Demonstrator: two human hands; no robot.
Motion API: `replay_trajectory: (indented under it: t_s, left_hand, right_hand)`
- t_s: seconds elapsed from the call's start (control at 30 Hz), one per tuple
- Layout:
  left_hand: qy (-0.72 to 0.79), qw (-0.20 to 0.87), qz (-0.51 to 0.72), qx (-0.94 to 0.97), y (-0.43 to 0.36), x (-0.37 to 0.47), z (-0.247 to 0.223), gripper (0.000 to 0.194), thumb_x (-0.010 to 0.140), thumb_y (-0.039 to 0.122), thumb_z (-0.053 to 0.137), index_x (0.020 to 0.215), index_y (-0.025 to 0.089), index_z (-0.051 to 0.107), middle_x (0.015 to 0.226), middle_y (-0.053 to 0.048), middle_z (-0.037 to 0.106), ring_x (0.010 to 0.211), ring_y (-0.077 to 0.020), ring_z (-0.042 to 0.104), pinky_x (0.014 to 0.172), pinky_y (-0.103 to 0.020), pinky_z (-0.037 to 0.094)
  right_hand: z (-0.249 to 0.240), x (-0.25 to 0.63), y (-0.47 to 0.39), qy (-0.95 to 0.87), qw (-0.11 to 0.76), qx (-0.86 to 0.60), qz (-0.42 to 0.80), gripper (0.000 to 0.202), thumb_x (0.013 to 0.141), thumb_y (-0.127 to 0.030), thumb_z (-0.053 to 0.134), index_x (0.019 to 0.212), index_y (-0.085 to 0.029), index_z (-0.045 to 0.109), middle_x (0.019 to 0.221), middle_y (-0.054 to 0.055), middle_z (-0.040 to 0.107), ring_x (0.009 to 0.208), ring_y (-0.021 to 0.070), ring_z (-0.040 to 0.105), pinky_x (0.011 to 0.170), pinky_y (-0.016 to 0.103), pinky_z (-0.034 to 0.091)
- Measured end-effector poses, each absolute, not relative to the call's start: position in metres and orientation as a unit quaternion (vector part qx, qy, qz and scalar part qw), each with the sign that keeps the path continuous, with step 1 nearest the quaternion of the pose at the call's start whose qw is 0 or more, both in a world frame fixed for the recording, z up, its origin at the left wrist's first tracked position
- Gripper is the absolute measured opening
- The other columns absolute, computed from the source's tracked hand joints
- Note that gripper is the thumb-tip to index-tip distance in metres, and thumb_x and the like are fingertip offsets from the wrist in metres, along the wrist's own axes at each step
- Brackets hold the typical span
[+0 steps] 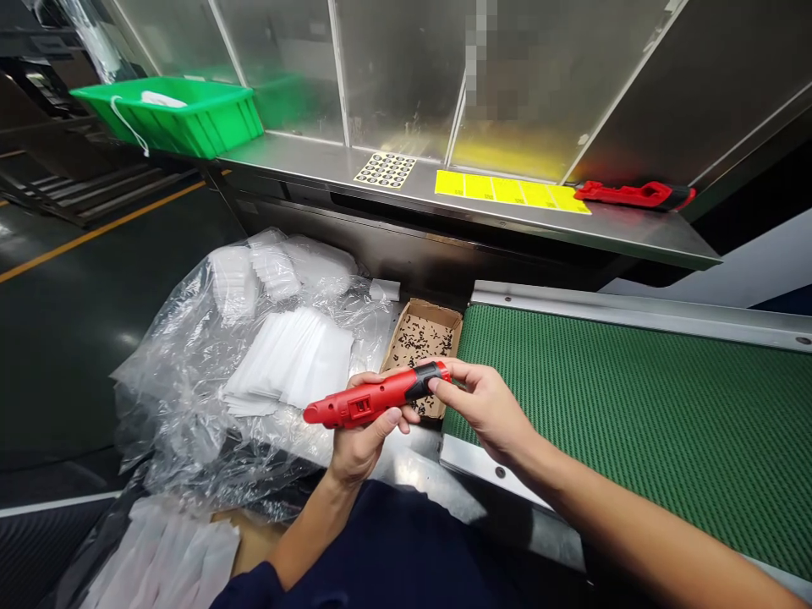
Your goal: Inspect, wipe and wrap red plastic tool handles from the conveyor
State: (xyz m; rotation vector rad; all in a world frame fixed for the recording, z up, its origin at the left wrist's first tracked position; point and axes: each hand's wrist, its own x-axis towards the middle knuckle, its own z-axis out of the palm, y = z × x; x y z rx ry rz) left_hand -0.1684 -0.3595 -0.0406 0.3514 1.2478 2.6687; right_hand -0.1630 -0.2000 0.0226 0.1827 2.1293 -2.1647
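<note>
A metal shelf (304, 173) backed by dull, reflective panels crosses the upper part of the frame, with a pixelated patch over them at top right of centre. At upper left stands a green bin (183, 123); the white item inside is hard to identify. A sheet of round stickers (385, 170), yellow labels (501, 188) and a red-and-black part (634, 195) lie along the shelf.

At centre, a red casing (374, 399) with a black section is held in both hands. Its long axis runs nearly level, rising slightly rightward; the narrower red end points left, the black section lies toward the right. Its far side is hidden. The left hand (361, 444) grips it from below, some fingers out of sight behind it; the right hand (479, 396) pinches the right end between thumb and fingers.

Both partly cover a cardboard box (422, 334) of tiny dark pieces, too small to identify. Left of it, white sleeves (292, 359) lie on clear plastic (171, 372). The green conveyor belt (634, 406) is cut off at the right edge.
</note>
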Motion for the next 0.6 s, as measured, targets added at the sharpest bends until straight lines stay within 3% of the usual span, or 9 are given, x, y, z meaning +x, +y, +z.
replay_trajectory:
  t_s: [0.43, 0.6]
  left_hand:
    - [0.445, 0.089, 0.881, 0.138, -0.360, -0.168, -0.047, 0.038, 0.082, 0.024, 0.078, 0.107, 0.024, 0.050, 0.122, -0.009, 0.067, 0.072, -0.0197, 0.072, 0.054, -0.025, 0.054]
    - [0.441, 0.094, 0.881, 0.143, -0.360, -0.170, -0.049, 0.041, 0.080, 0.025, 0.079, 0.105, 0.022, 0.047, 0.120, -0.010, 0.067, 0.070, -0.0182, 0.072, 0.054, -0.022, 0.053]
  right_hand:
    - [0.017, -0.161, -0.195, 0.679, 0.078, 0.085, -0.725, 0.037, 0.067, -0.042, 0.077, 0.094, -0.017, 0.077, 0.102, 0.010, 0.075, 0.099, 0.0276, 0.066, 0.091, 0.041, 0.050]
    - [0.018, -0.160, -0.189, 0.691, 0.093, 0.074, -0.713, 0.032, 0.067, -0.046, 0.079, 0.081, -0.017, 0.078, 0.116, 0.011, 0.071, 0.102, 0.0275, 0.065, 0.097, 0.042, 0.047]
